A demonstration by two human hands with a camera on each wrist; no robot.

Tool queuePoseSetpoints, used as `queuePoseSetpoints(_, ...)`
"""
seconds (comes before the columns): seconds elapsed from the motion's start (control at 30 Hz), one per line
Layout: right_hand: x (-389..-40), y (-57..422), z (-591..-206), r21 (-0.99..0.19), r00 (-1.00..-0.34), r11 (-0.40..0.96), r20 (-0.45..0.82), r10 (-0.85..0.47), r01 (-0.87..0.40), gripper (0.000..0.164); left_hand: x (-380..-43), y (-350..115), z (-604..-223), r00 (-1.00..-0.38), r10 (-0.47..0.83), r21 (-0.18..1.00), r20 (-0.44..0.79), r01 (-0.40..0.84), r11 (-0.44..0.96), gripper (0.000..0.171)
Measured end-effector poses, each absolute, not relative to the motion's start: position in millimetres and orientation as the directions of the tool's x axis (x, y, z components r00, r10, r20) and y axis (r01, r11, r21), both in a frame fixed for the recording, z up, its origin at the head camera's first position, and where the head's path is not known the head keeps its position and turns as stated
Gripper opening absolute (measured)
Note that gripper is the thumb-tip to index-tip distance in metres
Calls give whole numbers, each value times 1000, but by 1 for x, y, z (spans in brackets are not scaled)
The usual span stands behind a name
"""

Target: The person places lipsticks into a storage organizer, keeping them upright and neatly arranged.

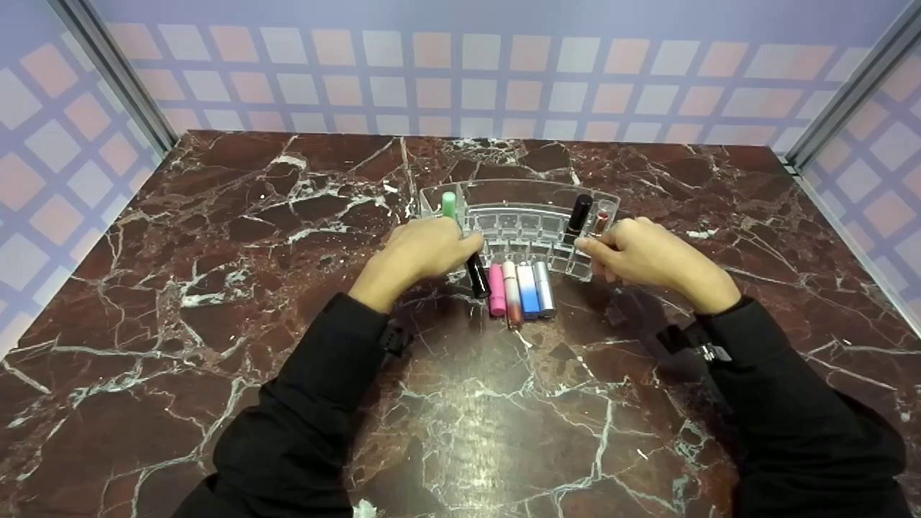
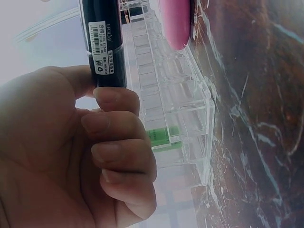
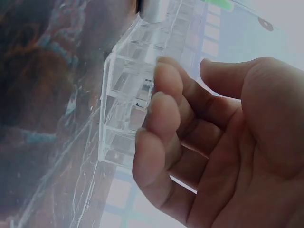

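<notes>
My left hand point(image 1: 430, 248) pinches a black lipstick tube point(image 2: 102, 38) between thumb and index finger. A white printed label with a barcode faces the palm in the left wrist view. The tube slants over the front left of a clear, curved, tiered lipstick organizer point(image 1: 522, 193). My right hand point(image 1: 633, 252) is beside the organizer's right end, fingers loosely bent and holding nothing; in the right wrist view the thumb stands apart from the fingertips point(image 3: 166, 116). A green tube point(image 1: 449, 204) stands at the organizer's left end, with a black tube point(image 1: 580, 214) and a red-tipped lipstick point(image 1: 601, 221) at its right.
In front of the organizer lie a pink tube point(image 1: 497, 291), a lip gloss point(image 1: 512, 295), a blue-and-white tube point(image 1: 529, 291) and a silver tube point(image 1: 544, 289), side by side. The marbled table point(image 1: 460, 417) meets checked panels point(image 1: 460, 65) at the back and sides.
</notes>
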State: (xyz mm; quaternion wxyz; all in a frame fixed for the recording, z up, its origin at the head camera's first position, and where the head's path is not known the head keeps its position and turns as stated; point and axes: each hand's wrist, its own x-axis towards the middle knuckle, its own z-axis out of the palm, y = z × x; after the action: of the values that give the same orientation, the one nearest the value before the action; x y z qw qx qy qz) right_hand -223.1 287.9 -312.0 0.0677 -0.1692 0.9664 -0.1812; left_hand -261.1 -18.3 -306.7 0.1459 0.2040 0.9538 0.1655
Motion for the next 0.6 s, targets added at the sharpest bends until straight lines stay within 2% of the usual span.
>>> queuePoseSetpoints(0.6, -223, 277, -316, -391, -912, 827, 97, -399, -403, 51, -262, -16, -306, -904, 409, 453, -126, 314, 834, 49)
